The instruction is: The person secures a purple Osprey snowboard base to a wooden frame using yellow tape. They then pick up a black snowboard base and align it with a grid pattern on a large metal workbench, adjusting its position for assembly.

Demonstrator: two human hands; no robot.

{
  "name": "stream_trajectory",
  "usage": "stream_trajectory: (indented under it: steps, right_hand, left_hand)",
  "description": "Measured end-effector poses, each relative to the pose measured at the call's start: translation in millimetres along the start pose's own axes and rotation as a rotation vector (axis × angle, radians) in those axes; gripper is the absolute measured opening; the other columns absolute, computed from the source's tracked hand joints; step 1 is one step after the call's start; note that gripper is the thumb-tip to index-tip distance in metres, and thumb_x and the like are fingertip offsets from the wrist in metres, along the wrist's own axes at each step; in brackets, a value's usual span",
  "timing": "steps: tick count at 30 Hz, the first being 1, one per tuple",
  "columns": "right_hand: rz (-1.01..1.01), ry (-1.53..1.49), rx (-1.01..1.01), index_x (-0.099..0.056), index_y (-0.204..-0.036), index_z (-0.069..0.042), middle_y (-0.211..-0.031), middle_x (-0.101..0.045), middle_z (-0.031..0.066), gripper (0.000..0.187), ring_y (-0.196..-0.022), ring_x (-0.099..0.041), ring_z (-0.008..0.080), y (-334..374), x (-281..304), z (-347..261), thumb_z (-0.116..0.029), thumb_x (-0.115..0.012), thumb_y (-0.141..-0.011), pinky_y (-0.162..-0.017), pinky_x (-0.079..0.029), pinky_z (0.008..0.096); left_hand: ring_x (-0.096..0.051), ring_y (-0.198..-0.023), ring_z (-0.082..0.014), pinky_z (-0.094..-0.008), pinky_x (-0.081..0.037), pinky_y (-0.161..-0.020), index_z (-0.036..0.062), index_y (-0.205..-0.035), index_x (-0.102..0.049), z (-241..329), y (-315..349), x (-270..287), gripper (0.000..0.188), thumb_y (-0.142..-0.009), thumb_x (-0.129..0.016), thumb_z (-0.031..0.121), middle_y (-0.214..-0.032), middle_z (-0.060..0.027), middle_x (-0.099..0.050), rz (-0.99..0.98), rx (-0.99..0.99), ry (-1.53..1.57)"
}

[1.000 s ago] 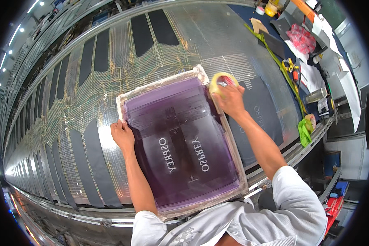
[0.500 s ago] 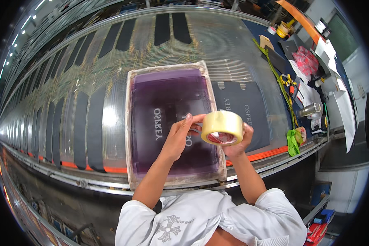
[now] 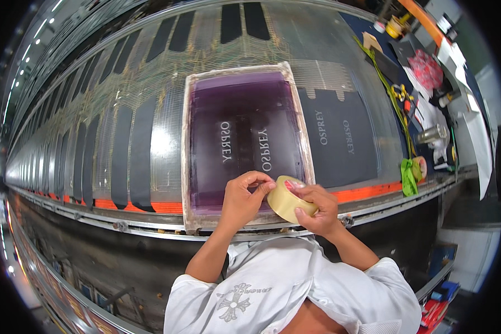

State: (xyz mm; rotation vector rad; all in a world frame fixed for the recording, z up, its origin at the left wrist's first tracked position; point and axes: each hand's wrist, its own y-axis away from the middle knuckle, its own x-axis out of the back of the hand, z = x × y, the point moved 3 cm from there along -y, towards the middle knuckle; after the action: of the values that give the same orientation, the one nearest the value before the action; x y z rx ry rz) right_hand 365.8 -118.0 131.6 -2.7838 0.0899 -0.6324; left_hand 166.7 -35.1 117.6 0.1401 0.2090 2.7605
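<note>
A wide roll of clear yellowish packing tape [image 3: 285, 205] is held over the near edge of a screen-printing frame. My right hand [image 3: 320, 211] grips the roll, with its fingers in the core and its thumb on the outer side. The thumb and forefinger of my left hand [image 3: 244, 198] pinch together at the roll's left edge; a loose tape end cannot be made out there. Below lies the screen frame [image 3: 307, 142], pale-edged with dark purple mesh [image 3: 242, 111] bearing two lines of mirrored lettering. A dark printed sheet [image 3: 339, 161] lies right of it.
The long table carries rows of dark cut pieces [image 3: 142, 150] leftward. An orange strip [image 3: 367, 192] and metal rail [image 3: 145, 227] run along its near edge. At the right are a green cloth [image 3: 409, 177], a metal cup [image 3: 431, 134], scissors [image 3: 401, 93] and a crumpled pink bag [image 3: 426, 69].
Both hands have come down nearer my body with the tape roll. The roll has tilted so its core faces up, and my left fingers have closed at its edge.
</note>
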Motion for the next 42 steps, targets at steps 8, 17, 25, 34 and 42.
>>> stream_trajectory:
  steps: [8, 17, 25, 34, 42]
  right_hand:
    - [0.104, -0.228, -0.734, -0.053, -0.138, -0.003, -0.105, -0.073, 0.0122, 0.059, -0.086, -0.07, 0.0132, 21, 2, -10, -0.025, -0.08, -0.09, -0.076, -0.055, 0.0279]
    - [0.229, -0.25, -1.133, -0.07, -0.126, -0.003, -0.113, -0.075, 0.0147, 0.039, -0.103, -0.068, 0.0135, 104, 16, 5, -0.027, -0.07, -0.096, -0.092, -0.051, 0.0288]
    - [0.245, -0.43, -1.128, -0.063, -0.137, -0.004, -0.109, -0.075, 0.0113, 0.046, -0.098, -0.067, 0.0132, 77, 11, -2, -0.03, -0.067, -0.1, -0.089, -0.052, 0.0282]
    - [-0.208, 0.289, -0.923, -0.074, -0.121, -0.013, -0.063, -0.066, 0.0128, 0.05, -0.063, -0.068, 0.0317, 44, 70, -25, -0.052, -0.069, -0.092, -0.075, -0.055, 0.0369]
    - [-0.227, 0.215, 0.226, -0.08, -0.092, -0.011, -0.066, -0.066, 0.0036, 0.013, -0.056, -0.062, 0.0208, -75, 112, -62, -0.017, -0.083, -0.081, -0.057, -0.049, 0.0336]
  left_hand:
    - [-0.068, -0.083, -0.0282, -0.0397, -0.052, -0.078, 0.0102, -0.083, -0.077, -16, -98, -10, 0.008, -0.081, -0.071, 0.004, -0.083, -0.0093, -0.072, 0.055, -0.534, -0.633]
    - [-0.062, -0.093, -0.0274, -0.0433, -0.044, -0.087, 0.0166, -0.087, -0.081, -41, -350, -17, 0.012, -0.085, -0.075, 0.026, -0.076, -0.0039, -0.072, -0.089, -0.601, -0.754]
    - [-0.072, -0.078, -0.0264, -0.0383, -0.054, -0.08, 0.011, -0.092, -0.081, -55, -387, 13, 0.016, -0.086, -0.074, 0.025, -0.081, -0.0101, -0.076, -0.048, -0.498, -0.655]
    - [-0.069, -0.095, -0.0197, -0.0315, -0.056, -0.086, 0.0008, -0.107, -0.072, 43, -239, 205, 0.012, -0.097, -0.068, 0.007, -0.103, -0.0109, -0.073, 0.487, -0.706, -0.545]
    - [-0.059, -0.088, -0.0129, -0.0278, -0.049, -0.082, 0.0004, -0.102, -0.066, 106, 125, 352, 0.005, -0.099, -0.063, 0.004, -0.096, -0.0065, -0.067, 0.986, -0.641, -0.405]
